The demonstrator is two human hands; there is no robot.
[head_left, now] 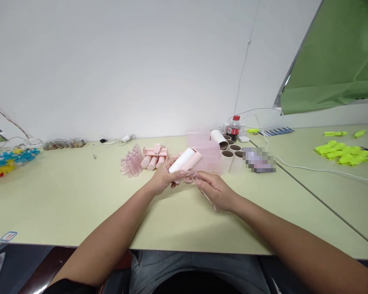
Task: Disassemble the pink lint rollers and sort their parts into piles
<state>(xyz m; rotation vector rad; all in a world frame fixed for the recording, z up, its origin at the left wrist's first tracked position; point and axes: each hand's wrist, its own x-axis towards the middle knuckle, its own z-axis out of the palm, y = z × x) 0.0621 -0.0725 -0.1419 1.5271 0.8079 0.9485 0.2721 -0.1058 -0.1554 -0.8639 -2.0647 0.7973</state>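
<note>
My left hand is wrapped around a white and pale pink cylindrical piece, tilted up to the right above the table. Close beside it, my right hand pinches a thin, clear pinkish part that slants down under the palm; its exact kind is hard to make out. The fingertips of both hands are near each other at the lower end of the cylinder. Behind the left hand lie several pale pink cylindrical parts and, to their left, several clear pink tubes.
Translucent pink boxes stand behind my hands. Right of them are several white rolls with cardboard cores, a cola bottle and a partly pixelated packet. Neon yellow pieces lie far right, blue and yellow ones far left.
</note>
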